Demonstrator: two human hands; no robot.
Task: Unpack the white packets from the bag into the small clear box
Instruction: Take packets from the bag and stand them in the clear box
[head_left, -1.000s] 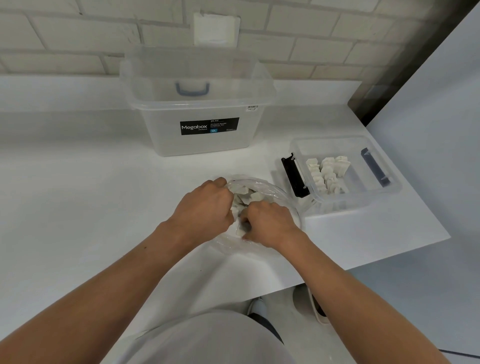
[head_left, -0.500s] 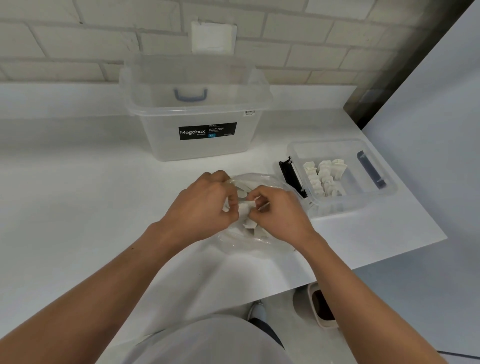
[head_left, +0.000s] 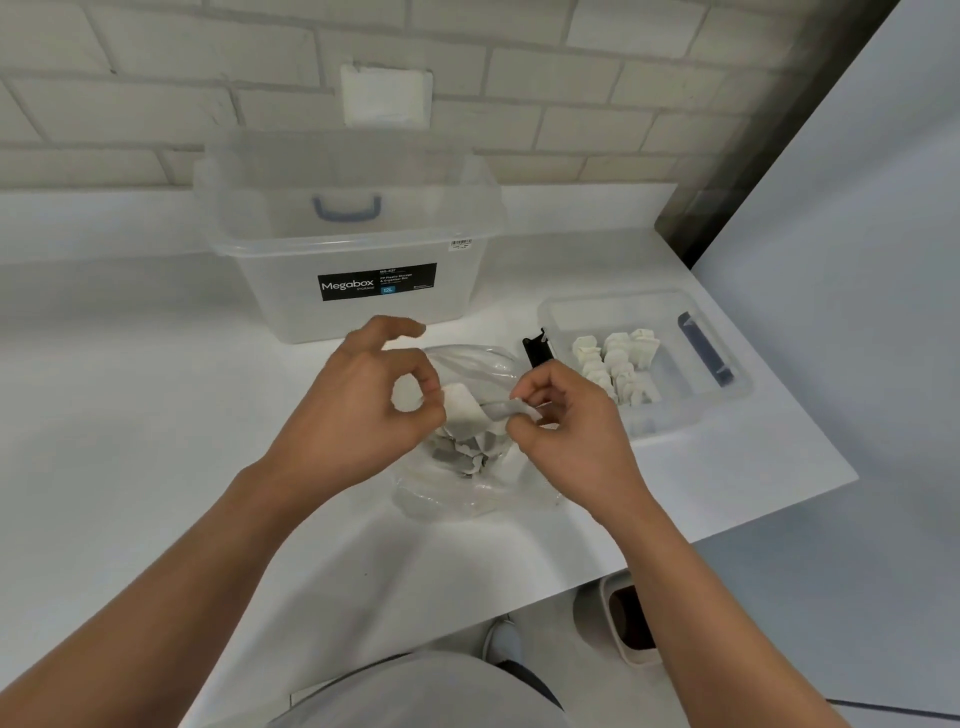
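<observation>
Looking down, head view: white table (head_left: 130, 415) set against a brick wall (head_left: 597, 78)
Left hand (head_left: 363, 410): thumb and forefinger pinch the left edge of the white packet; the other fingers are curled loosely above
Right hand (head_left: 566, 431): thumb and forefinger pinch the right end of the same packet, the other fingers curled under
White packet (head_left: 462, 410): stretched between the two hands, just above the bag's mouth
Bag (head_left: 467, 493): clear plastic, crumpled on the table beneath the hands, with loose packets (head_left: 462, 452) inside
Small clear box (head_left: 727, 395): at 3 o'clock from the bag, near the table's right edge; stored packets (head_left: 618, 364) stand in rows in its left half, a dark blue clip (head_left: 706, 353) lies by its right wall, and a black piece (head_left: 535, 348) sits at its left wall
Large clear tub (head_left: 363, 249): at 12 o'clock from the bag, by the wall, with its Megabox label (head_left: 376, 281) facing the person
</observation>
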